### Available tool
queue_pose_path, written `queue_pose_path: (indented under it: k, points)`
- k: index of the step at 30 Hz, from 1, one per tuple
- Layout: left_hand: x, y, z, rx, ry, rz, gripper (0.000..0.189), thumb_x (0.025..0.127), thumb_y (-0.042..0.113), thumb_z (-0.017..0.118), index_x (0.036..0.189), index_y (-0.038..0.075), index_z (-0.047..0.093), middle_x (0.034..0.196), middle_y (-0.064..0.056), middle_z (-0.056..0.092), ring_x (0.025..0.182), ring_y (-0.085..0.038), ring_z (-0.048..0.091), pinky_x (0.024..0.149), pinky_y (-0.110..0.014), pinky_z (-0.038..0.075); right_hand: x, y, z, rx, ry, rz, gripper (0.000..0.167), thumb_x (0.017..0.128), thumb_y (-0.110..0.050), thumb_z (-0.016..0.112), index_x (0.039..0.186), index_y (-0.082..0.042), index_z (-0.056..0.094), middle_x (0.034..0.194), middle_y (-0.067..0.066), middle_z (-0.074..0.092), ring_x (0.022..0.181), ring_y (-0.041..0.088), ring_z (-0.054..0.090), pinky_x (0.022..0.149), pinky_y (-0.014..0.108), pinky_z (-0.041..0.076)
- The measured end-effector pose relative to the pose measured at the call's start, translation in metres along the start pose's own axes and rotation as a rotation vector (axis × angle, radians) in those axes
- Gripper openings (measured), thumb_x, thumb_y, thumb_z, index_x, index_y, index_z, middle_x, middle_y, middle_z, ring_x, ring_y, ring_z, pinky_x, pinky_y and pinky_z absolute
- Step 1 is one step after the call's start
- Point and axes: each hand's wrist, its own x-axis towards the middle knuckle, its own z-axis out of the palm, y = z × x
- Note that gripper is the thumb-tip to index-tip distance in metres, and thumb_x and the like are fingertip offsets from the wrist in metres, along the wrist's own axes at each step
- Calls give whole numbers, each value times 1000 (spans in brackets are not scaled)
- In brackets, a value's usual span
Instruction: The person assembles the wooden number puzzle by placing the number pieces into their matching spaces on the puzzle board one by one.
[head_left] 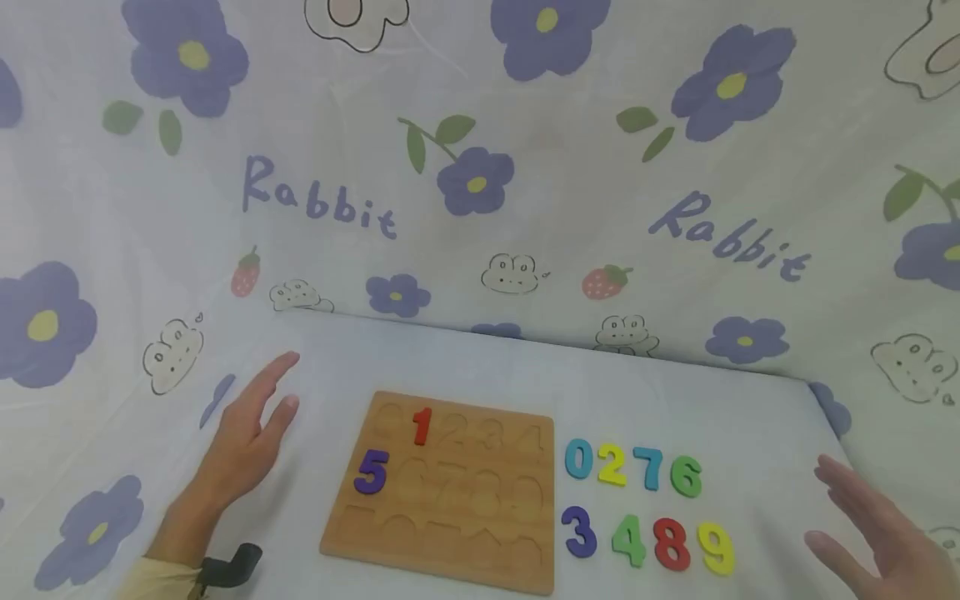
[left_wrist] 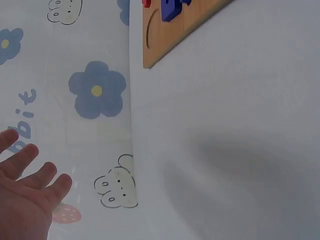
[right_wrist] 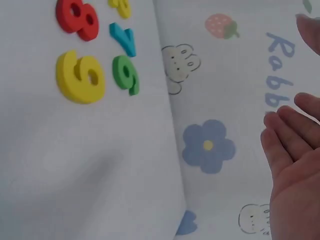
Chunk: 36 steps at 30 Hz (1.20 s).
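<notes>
A wooden number puzzle board [head_left: 442,533] lies in the middle of the white table. The red 1 [head_left: 422,426] is in its top row, and the purple 5 [head_left: 371,472] is at the left of the second row. My left hand [head_left: 247,442] is held above the table left of the board, fingers extended, holding nothing. To the right of the board lie loose numbers in two rows: blue 0 [head_left: 578,459], yellow 2, blue 7 and green 6 behind, purple 3 [head_left: 579,532], green 4, red 8 and yellow 9 [head_left: 716,548] in front. Beyond them hovers my empty right hand [head_left: 885,533], fingers straight.
A white cloth [head_left: 345,200] printed with flowers, rabbits and strawberries hangs behind the table and at its sides. The white tabletop [head_left: 637,383] ends at a back edge against this cloth. A black strap end [head_left: 232,567] sticks out at the left wrist.
</notes>
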Motion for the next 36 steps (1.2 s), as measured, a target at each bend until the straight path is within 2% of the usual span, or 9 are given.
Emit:
queue_pose_path:
  k: [1,3,5,7,10,14,22,31,36]
  points:
    - [1,-1,3,-11,-4,-4,57,116,26,53,171,17,40,175,-14,42,163,-42,37,130,-13,23,-2,-1,0,18,15,-15,96,108,-42,70,178,-17,8,178,32,22,173,29,9,137,43,27]
    - [4,-2,8,-28,-20,-13,56,117,27,52,170,16,40,175,-14,42,163,-42,37,132,-19,25,-6,-3,1,21,31,-36,95,106,-42,74,178,-19,15,177,29,30,172,22,12,124,3,21]
    - [6,-3,13,-35,-49,-24,56,117,28,51,171,17,40,176,-13,42,163,-42,37,135,-37,30,-7,-7,0,-16,12,-34,96,103,-46,76,177,-18,22,174,27,37,169,25,24,117,1,31]
    - [9,-5,18,-47,-74,-30,55,117,28,52,170,16,41,175,-12,43,163,-42,37,132,-54,32,-4,-11,-2,-34,-52,-11,100,101,-51,77,175,-11,24,171,30,40,159,46,35,126,36,46]
    - [14,-10,25,-55,-106,-30,55,116,26,55,168,15,44,173,-13,46,159,-46,44,126,-67,36,1,-15,-1,-49,-145,31,107,97,-58,79,173,-3,27,170,33,40,144,60,44,106,77,46]
    - [20,-17,36,-42,-164,-54,56,113,25,61,167,16,47,172,-14,48,153,-50,50,125,-70,38,1,-10,6,-41,-183,39,109,93,-60,82,169,1,33,167,34,44,142,60,47,108,73,48]
    - [24,-36,58,-17,-277,-94,62,109,20,67,168,18,46,175,-11,44,164,-42,35,132,-65,29,0,1,26,1,-204,63,105,91,-65,81,167,-5,42,166,28,49,145,57,46,108,71,53]
    - [25,-38,71,27,-407,-125,66,108,24,70,169,22,44,180,-10,33,170,-48,11,133,-75,6,12,1,42,67,-316,176,111,88,-69,82,169,-5,39,170,27,45,154,57,39,110,71,53]
    - [28,-36,72,80,-463,-112,66,109,25,68,169,23,44,182,-11,28,170,-51,5,130,-79,-2,19,6,55,138,-421,309,118,85,-73,82,173,-13,32,176,22,37,159,56,31,109,73,52]
